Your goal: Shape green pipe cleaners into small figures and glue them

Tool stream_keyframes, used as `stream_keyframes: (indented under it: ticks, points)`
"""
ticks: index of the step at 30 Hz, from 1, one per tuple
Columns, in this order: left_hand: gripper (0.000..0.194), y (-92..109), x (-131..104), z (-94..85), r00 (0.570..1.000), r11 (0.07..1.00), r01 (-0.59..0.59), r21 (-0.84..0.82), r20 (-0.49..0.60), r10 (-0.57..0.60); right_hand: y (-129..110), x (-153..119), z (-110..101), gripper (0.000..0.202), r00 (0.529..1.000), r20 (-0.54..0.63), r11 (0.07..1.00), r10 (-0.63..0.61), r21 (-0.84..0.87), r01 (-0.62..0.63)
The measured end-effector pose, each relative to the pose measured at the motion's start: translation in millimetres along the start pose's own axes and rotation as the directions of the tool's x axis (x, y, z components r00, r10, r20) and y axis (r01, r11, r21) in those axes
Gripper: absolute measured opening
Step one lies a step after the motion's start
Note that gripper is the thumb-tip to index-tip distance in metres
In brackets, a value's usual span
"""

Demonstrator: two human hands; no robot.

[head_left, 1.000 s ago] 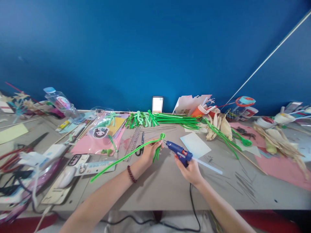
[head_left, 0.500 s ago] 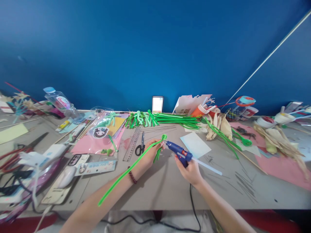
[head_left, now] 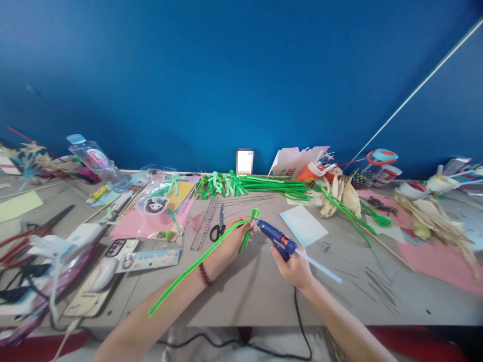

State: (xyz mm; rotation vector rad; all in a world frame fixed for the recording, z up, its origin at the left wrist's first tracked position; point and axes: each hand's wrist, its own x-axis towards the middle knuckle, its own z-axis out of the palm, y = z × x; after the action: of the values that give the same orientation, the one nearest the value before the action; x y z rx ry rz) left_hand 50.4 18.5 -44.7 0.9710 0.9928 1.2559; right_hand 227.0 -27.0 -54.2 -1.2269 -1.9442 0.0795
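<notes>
My left hand (head_left: 234, 238) pinches a bright green pipe cleaner (head_left: 196, 262), whose long end runs back over my forearm and whose other end curls into a small loop. In my right hand (head_left: 296, 269) is a blue glue gun (head_left: 275, 237), with a translucent glue stick (head_left: 320, 265) poking out of its back. The gun's nozzle tip is at the green loop, touching it or very close. Shorter green strands hang below my left fingers.
Black-handled scissors (head_left: 218, 230) and a clear ruler (head_left: 205, 223) lie left of my left hand. Green pipe cleaners (head_left: 279, 187) are bundled along the wall. Thin wires (head_left: 381, 289) and a pale sheet (head_left: 303, 225) lie right. The gun's black cord (head_left: 299, 317) hangs over the front edge.
The back of the glue gun and its glue stick have tilted slightly downward, with the nozzle still at the loop. The pipe cleaner's long end has shifted slightly left.
</notes>
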Motion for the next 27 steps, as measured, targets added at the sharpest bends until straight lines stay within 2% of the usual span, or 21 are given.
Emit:
stream_keyframes:
  ticks: [12, 27]
  points:
    - [0.022, 1.9, -2.0, 2.5, 1.0, 0.996, 0.025, -0.081, -0.01, -0.026, -4.1, 1.3, -0.8, 0.027, 0.999, -0.036, 0.999, -0.018, -0.044, 0.017]
    - [0.02, 2.3, -2.5, 2.5, 1.0, 0.997, 0.019, -0.078, 0.001, -0.019, -2.7, -0.8, -0.6, 0.024, 0.999, -0.026, 0.998, -0.031, -0.049, 0.03]
